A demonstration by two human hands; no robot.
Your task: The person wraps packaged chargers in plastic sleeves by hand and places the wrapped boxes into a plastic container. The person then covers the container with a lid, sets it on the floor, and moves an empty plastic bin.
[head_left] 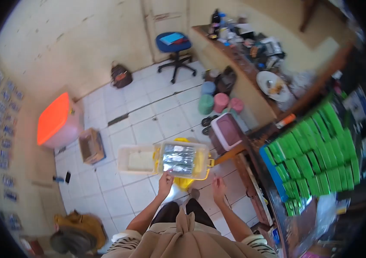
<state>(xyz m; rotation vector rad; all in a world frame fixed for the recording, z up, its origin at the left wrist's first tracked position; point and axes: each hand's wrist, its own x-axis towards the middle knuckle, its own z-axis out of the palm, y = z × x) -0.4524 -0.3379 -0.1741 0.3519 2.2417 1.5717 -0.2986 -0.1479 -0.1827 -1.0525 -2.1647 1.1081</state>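
A clear plastic tub (184, 170) with yellow side handles is in front of me, holding several shiny wrapped packets (178, 157). The fingers of my left hand (165, 184) are closed at the tub's near left rim, close to the packets. To the right of the tub, apart from it, my right hand (219, 188) has its fingers loosely parted; they look small and a little blurred, and I see nothing held in them. Something yellow (184, 183) shows beneath the tub. An open pale bin (136, 159) stands just left of it.
A cardboard box (91, 147) and an orange-lidded bin (58, 122) stand left. Several green boxes (316, 150) are stacked on the right-hand table. A pink-and-white container (227, 132), several stools (221, 102) and a blue swivel chair (173, 43) are farther off.
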